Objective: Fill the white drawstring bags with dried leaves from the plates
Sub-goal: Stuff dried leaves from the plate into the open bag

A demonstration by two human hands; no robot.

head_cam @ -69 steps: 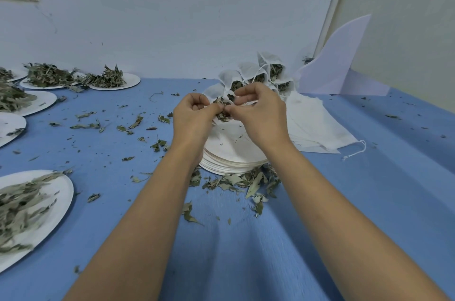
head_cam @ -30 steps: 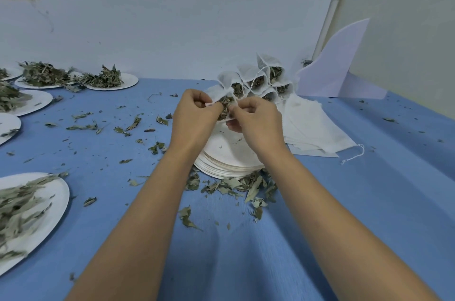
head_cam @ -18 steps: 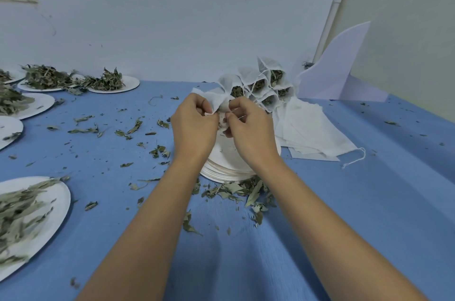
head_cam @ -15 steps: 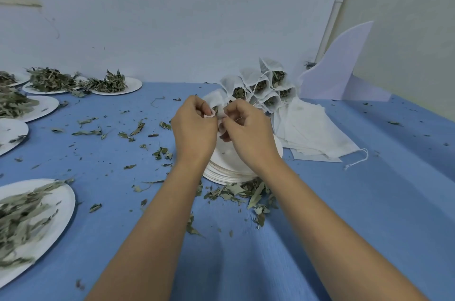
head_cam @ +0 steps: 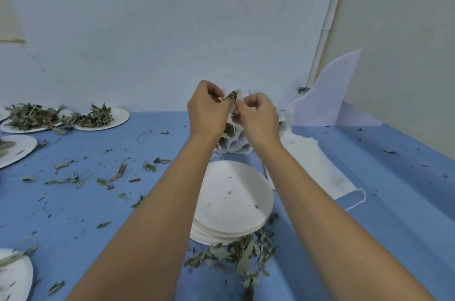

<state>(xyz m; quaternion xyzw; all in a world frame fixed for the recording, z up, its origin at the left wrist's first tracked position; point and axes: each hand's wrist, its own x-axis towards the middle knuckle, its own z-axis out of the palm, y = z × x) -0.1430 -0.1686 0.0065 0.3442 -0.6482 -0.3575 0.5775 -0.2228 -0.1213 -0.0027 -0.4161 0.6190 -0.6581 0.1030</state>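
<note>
Drawstring bag [head_cam: 234, 117]: head view; white, lifted clear of the table, held between both hands above the far side of the plate stack.
Dried leaves [head_cam: 232, 96]: dark tuft poking from the bag's mouth, between the two thumbs.
Left hand [head_cam: 205, 109]: fingers curled, thumb and fingertips pinching the bag's top edge from the left.
Right hand [head_cam: 258, 118]: fingers curled, pinching the bag's top from the right; fabric or cord in the pinch, cannot tell.
Plate stack [head_cam: 234, 199]: white paper plates piled under the forearms, a few crumbs on the top one.
Leaf pile [head_cam: 236, 254]: loose on the cloth, touching the stack's near rim.
Filled bags [head_cam: 235, 146]: cluster just behind the stack, partly hidden by the wrists.
Flat bags [head_cam: 312, 160]: white pile to the right, one string [head_cam: 357, 199] trailing off the near corner.
Leaf plates [head_cam: 98, 117]: heaped, far left by the wall.
Tablecloth [head_cam: 73, 214]: blue, strewn with leaf bits.
White board [head_cam: 327, 98]: curved sheet propped at the right rear.
</note>
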